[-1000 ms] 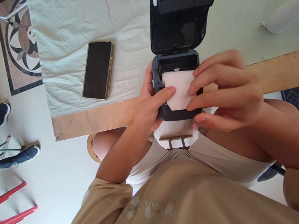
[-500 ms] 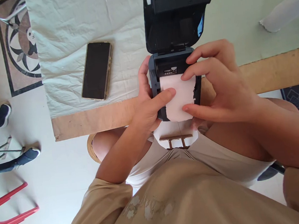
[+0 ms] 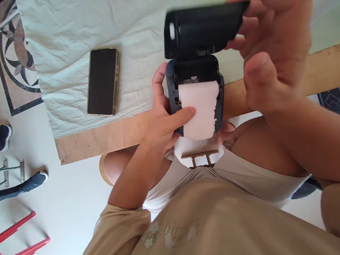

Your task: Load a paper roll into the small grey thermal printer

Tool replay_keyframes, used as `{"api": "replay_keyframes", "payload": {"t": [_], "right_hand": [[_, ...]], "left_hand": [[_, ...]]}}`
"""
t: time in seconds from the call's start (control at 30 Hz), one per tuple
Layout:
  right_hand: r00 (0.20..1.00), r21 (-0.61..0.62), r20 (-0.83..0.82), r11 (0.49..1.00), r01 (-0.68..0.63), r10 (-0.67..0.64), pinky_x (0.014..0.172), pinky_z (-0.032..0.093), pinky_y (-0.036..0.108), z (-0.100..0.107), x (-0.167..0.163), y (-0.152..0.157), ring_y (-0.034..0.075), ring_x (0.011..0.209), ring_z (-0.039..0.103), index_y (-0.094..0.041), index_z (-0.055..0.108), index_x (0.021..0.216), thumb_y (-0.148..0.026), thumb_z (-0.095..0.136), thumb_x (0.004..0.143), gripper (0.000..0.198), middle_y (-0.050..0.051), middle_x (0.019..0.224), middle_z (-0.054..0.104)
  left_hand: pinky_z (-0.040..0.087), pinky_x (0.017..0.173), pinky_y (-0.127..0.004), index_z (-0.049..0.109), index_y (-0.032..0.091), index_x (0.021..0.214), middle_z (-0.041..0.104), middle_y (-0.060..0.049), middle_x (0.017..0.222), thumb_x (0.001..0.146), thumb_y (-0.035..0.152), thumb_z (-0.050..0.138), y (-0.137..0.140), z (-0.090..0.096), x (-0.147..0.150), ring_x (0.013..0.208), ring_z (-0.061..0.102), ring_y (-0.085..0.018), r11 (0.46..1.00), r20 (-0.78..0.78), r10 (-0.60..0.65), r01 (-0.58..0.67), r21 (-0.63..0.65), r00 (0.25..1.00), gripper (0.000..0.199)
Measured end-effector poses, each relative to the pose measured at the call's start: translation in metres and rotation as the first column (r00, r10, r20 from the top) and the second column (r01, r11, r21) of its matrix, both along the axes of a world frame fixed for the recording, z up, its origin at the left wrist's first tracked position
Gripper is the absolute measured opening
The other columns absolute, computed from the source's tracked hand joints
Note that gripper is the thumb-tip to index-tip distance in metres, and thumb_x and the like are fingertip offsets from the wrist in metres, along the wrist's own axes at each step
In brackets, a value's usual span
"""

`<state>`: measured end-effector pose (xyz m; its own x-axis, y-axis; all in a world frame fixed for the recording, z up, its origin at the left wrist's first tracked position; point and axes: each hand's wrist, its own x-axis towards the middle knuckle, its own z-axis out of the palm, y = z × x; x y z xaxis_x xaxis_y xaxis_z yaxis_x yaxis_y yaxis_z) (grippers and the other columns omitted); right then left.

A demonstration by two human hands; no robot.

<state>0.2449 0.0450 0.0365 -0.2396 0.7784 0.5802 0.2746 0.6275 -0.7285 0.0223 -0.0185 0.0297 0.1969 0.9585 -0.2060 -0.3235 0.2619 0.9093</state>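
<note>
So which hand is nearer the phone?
Left. The left hand, below and right of the phone, holds the printer; the right hand is farther right, at the lid.

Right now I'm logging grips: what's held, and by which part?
Left hand: the black device, by its left side, thumb on the paper. Right hand: fingers at the right edge of the lid; grip unclear.

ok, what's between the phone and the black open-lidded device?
Head view: from the phone, a stretch of wrinkled pale cloth, then the fingers of the left hand, wrapped around the near side of the device.
</note>
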Motion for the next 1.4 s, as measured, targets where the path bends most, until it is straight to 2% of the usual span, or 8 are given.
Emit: {"api": "replay_keyframes", "payload": {"t": [0.13,0.23,0.4,0.57,0.67,0.87,1.1,1.4], "right_hand": [[0.985,0.270,0.162,0.957,-0.104,0.061,0.096,0.069,0.036,0.001,-0.002,-0.005,0.022,0.134,0.071,-0.030,0.069,0.143,-0.049,0.063,0.115,0.034,0.010,0.136,0.071],[0.954,0.212,0.292,0.968,-0.133,0.067,0.104,0.071,0.046,0.001,0.006,-0.005,0.025,0.139,0.071,-0.029,0.065,0.145,-0.051,0.062,0.116,0.036,0.012,0.143,0.065],[0.962,0.185,0.231,0.964,-0.190,0.146,0.118,0.067,0.055,0.004,0.007,-0.007,0.026,0.138,0.071,-0.031,0.065,0.142,-0.049,0.061,0.116,0.032,0.010,0.140,0.067],[0.976,0.000,0.112,0.983,-0.186,0.184,0.115,0.068,0.043,0.004,0.001,-0.013,0.024,0.148,0.067,-0.033,0.068,0.144,-0.046,0.063,0.117,0.031,0.008,0.142,0.070],[0.973,-0.201,0.031,0.955,-0.216,0.227,0.112,0.071,0.040,0.001,0.001,-0.015,0.024,0.148,0.068,-0.037,0.061,0.159,-0.058,0.072,0.111,0.054,0.006,0.166,0.061],[0.892,-0.559,-0.138,0.710,-0.428,0.430,0.084,0.074,0.032,0.004,0.004,-0.013,0.016,0.104,0.078,-0.043,0.039,0.170,-0.067,0.079,0.102,0.082,0.005,0.150,0.070],[0.876,-0.606,-0.195,0.649,-0.461,0.440,0.085,0.073,0.029,0.012,0.009,-0.010,0.014,0.106,0.076,-0.042,0.044,0.162,-0.053,0.087,0.099,0.078,0.002,0.149,0.068],[0.918,-0.613,-0.062,0.710,-0.346,0.393,0.083,0.073,0.030,0.010,0.013,-0.013,0.019,0.120,0.075,-0.045,0.048,0.167,-0.054,0.084,0.101,0.076,0.003,0.157,0.064]], "left_hand": [[0.075,0.096,-0.047,0.040,0.048,0.165,0.081,-0.003,0.139,0.074,0.058,0.104,-0.004,0.008,0.010,0.134,0.084,-0.040,0.999,0.039,0.039,-0.038,-0.026,0.998,0.111],[0.070,0.114,-0.054,0.036,0.043,0.169,0.079,-0.003,0.131,0.088,0.055,0.094,-0.010,0.022,0.018,0.148,0.077,-0.041,0.980,0.067,0.179,-0.172,-0.096,0.982,0.100],[0.071,0.101,-0.043,0.037,0.040,0.164,0.078,0.000,0.127,0.084,0.040,0.094,-0.012,0.031,0.019,0.138,0.081,-0.039,0.983,0.102,0.165,-0.155,-0.099,0.981,0.098],[0.065,0.084,-0.026,0.049,0.037,0.150,0.079,0.003,0.121,0.090,0.037,0.094,-0.010,0.029,0.024,0.111,0.086,-0.021,0.975,0.200,0.222,-0.214,-0.063,0.954,0.075],[0.060,0.066,-0.026,0.055,0.035,0.136,0.078,0.001,0.117,0.093,0.049,0.095,-0.012,0.033,0.027,0.096,0.082,-0.019,0.969,0.236,0.246,-0.238,-0.061,0.940,0.061],[0.060,0.070,-0.035,0.066,0.034,0.127,0.076,-0.003,0.110,0.080,0.055,0.099,-0.014,0.032,0.024,0.096,0.078,-0.028,0.971,0.138,0.207,-0.186,-0.150,0.969,0.061],[0.066,0.084,-0.036,0.069,0.038,0.134,0.080,-0.003,0.122,0.071,0.054,0.107,-0.012,0.026,0.021,0.118,0.078,-0.033,0.976,0.113,0.209,-0.199,-0.087,0.971,0.076],[0.068,0.093,-0.037,0.068,0.035,0.132,0.079,-0.001,0.123,0.086,0.049,0.100,-0.010,0.021,0.013,0.121,0.081,-0.030,0.990,0.125,0.138,-0.137,-0.020,0.982,0.058]]}}
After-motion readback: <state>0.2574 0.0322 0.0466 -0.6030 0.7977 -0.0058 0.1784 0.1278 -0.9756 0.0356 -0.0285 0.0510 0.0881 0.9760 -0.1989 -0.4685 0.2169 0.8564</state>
